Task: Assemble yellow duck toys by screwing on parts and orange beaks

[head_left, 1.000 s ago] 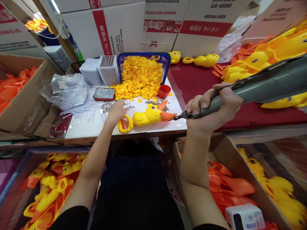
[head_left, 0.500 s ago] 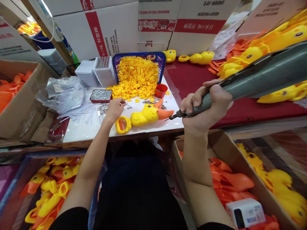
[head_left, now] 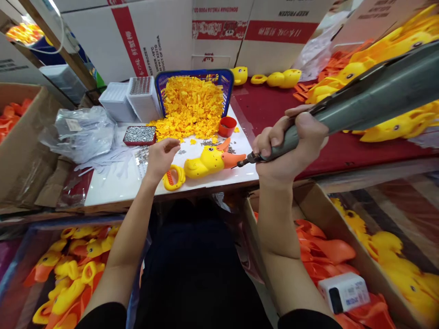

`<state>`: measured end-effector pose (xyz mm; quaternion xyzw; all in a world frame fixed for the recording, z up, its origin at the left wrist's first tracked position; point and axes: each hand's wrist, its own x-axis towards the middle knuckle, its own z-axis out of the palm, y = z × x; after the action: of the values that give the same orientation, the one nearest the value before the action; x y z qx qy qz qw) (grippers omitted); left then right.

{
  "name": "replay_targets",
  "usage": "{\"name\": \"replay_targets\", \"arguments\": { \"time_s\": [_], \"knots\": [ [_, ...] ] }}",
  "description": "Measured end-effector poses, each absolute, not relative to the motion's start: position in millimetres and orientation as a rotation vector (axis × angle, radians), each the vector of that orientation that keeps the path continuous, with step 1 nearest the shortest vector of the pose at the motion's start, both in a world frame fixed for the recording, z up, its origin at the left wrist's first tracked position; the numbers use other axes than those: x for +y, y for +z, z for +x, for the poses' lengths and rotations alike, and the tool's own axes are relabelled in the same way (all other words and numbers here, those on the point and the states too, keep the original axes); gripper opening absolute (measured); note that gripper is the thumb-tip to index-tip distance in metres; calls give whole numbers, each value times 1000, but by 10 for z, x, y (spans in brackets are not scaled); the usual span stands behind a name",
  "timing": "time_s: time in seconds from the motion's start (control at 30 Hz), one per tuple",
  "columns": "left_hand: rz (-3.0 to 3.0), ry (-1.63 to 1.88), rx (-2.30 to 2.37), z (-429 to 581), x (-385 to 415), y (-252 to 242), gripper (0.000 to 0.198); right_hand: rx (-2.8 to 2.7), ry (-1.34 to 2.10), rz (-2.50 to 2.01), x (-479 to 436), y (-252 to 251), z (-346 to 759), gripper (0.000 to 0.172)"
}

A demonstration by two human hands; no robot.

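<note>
My right hand (head_left: pixel 288 141) is wrapped round a grey-green electric screwdriver (head_left: pixel 370 100), whose thin bit points left and down beside the orange bill of a yellow toy duck (head_left: pixel 206 162). That duck, with a ring handle at its left end, lies on its side on the white work board (head_left: pixel 113 183). My left hand (head_left: pixel 162 157) hovers just above and left of the duck's body, fingertips pinched together; whatever is between them is too small to make out. Small metal parts lie scattered behind the duck, near a red cup (head_left: pixel 227 126).
A blue basket (head_left: pixel 228 87) spills yellow plastic pieces onto the board. Left of it are a red tray of screws (head_left: pixel 139 135), white plastic trays (head_left: pixel 116 103) and a clear bag (head_left: pixel 80 132). Boxes of duck parts (head_left: pixel 308 196) stand below. More ducks (head_left: pixel 401 125) lie right.
My left hand has risen a little from the board, its fingertips still together. The view has shifted slightly. The duck lies as before, and the screwdriver stays in my right hand near its bill.
</note>
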<state>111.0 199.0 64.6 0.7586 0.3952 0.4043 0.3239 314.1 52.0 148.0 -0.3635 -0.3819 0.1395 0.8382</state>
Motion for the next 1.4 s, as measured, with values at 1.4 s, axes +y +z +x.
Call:
{"name": "replay_targets", "arguments": {
  "time_s": [1.4],
  "knots": [
    [1814, 1420, 682, 1319, 513, 601, 12, -803, 370, -685, 224, 1731, 2658, 27]
  ]
}}
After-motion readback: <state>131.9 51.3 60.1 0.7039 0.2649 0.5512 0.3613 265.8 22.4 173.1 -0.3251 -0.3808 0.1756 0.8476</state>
